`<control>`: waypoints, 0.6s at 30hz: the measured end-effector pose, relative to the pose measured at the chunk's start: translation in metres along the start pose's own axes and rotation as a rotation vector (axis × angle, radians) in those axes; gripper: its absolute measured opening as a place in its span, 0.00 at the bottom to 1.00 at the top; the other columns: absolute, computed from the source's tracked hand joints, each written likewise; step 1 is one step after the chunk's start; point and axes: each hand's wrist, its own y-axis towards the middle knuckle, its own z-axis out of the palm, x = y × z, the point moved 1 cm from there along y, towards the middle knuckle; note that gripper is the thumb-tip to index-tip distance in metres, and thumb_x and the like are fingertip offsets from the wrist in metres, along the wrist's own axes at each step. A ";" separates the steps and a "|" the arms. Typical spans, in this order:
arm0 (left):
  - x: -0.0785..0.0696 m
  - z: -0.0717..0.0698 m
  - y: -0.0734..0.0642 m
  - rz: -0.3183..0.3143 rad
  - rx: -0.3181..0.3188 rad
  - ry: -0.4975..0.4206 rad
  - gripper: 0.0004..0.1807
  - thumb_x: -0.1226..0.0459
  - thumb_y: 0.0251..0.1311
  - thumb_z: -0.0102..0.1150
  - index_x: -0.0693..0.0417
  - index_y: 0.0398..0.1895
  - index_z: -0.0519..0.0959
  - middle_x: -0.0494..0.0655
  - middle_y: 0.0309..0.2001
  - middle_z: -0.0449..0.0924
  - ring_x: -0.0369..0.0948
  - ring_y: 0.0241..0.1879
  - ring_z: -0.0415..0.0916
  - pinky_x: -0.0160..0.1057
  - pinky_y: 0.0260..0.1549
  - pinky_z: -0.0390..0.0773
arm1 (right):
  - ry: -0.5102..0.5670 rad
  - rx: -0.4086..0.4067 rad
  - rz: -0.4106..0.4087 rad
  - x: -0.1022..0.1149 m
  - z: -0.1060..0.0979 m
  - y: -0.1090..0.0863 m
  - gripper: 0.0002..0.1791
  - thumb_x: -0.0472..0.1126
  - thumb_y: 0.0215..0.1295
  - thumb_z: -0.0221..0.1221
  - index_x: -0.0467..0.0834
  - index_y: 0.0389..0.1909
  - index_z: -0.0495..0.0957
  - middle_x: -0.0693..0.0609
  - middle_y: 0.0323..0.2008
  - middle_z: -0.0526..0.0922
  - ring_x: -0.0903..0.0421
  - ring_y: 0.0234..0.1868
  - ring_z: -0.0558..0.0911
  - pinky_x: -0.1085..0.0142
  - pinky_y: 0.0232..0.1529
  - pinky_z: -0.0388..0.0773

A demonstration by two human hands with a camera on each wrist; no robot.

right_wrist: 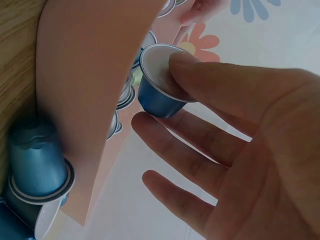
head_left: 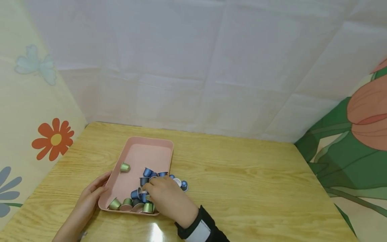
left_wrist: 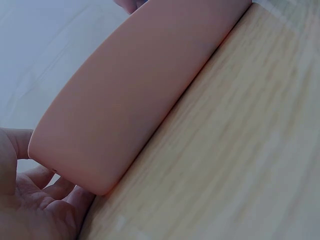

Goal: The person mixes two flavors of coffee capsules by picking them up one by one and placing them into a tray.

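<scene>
My left hand (head_left: 89,196) holds the near left side of a pink tray (head_left: 142,152), its fingers and thumb against the wall; in the left wrist view the hand (left_wrist: 45,205) is at one corner. Over the tray's near right side, my right hand (head_left: 170,198) pinches a blue coffee capsule (right_wrist: 159,101) between thumb and fingers, its pale lid facing the thumb. Inside the tray lie several blue capsules (head_left: 147,172) and several green capsules (head_left: 115,204). One green capsule (head_left: 125,167) lies apart near the left wall.
Outside the tray's right wall, a few blue capsules (head_left: 184,185) lie on the wooden table (head_left: 242,181). A white sheet (head_left: 193,67) hangs behind the table. Printed panels with an orange flower (head_left: 55,139) and large tulips (head_left: 367,117) stand at the sides.
</scene>
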 end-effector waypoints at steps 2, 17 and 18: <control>0.000 0.000 0.000 -0.009 -0.003 0.009 0.32 0.62 0.67 0.47 0.67 0.70 0.54 0.08 0.48 0.69 0.10 0.48 0.63 0.12 0.43 0.69 | -0.006 -0.004 -0.008 0.001 0.000 0.000 0.13 0.43 0.56 0.64 0.51 0.43 0.82 0.58 0.35 0.84 0.64 0.37 0.80 0.69 0.37 0.80; 0.002 -0.001 0.001 -0.006 -0.004 -0.005 0.31 0.64 0.67 0.47 0.66 0.71 0.54 0.08 0.48 0.69 0.10 0.48 0.64 0.12 0.42 0.70 | 0.004 0.006 0.012 0.005 -0.004 -0.003 0.16 0.47 0.53 0.65 0.52 0.45 0.81 0.58 0.40 0.84 0.63 0.42 0.80 0.68 0.42 0.81; 0.002 -0.001 0.001 -0.005 -0.003 -0.005 0.31 0.64 0.67 0.47 0.67 0.70 0.54 0.08 0.48 0.69 0.10 0.48 0.64 0.12 0.42 0.70 | 0.006 0.015 0.019 0.005 -0.005 -0.003 0.17 0.47 0.53 0.66 0.52 0.46 0.81 0.58 0.41 0.84 0.63 0.42 0.80 0.67 0.43 0.81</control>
